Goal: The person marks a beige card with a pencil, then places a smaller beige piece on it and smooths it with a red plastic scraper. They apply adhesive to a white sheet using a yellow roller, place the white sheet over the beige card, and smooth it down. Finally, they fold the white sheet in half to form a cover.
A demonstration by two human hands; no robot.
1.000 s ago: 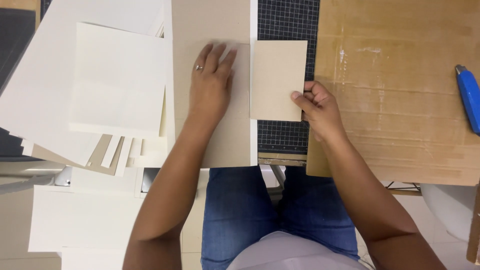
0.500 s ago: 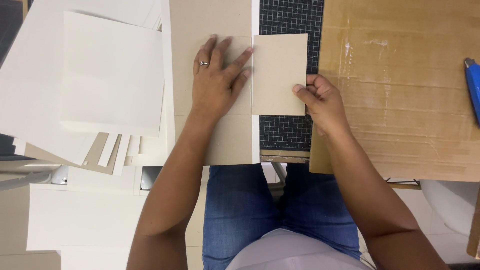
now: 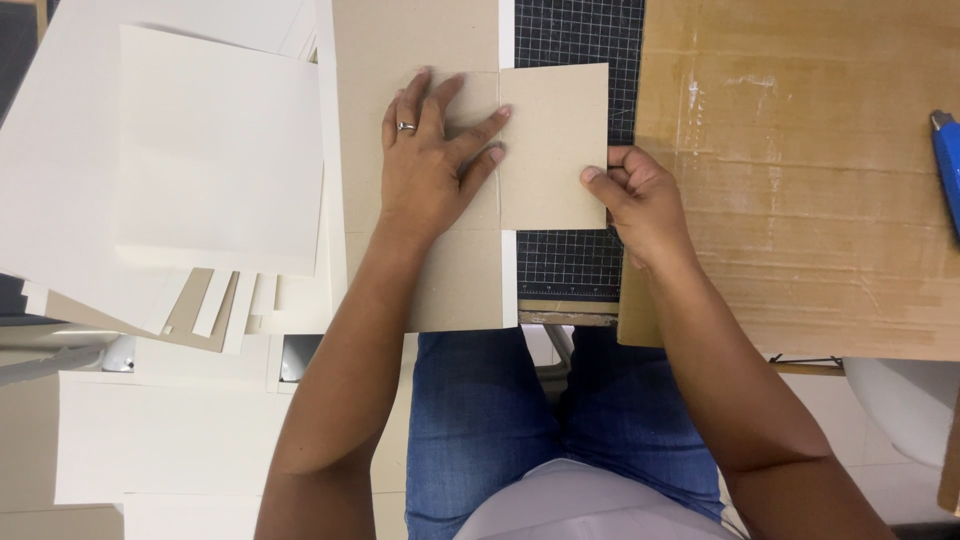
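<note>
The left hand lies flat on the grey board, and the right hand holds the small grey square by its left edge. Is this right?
Not quite. In the head view the right hand holds the small grey square by its right edge. The left hand does lie flat on the grey board.

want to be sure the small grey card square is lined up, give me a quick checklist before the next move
1. Left hand flat on the tall grey board strip: ok.
2. Right hand pinching the small grey card square at its right edge: ok.
3. Square's left edge butted against the strip's edge: cannot tell.
4. Black gridded cutting mat under the square: ok.
5. Blue tool out of the hands' way on the brown cardboard sheet: ok.
</note>
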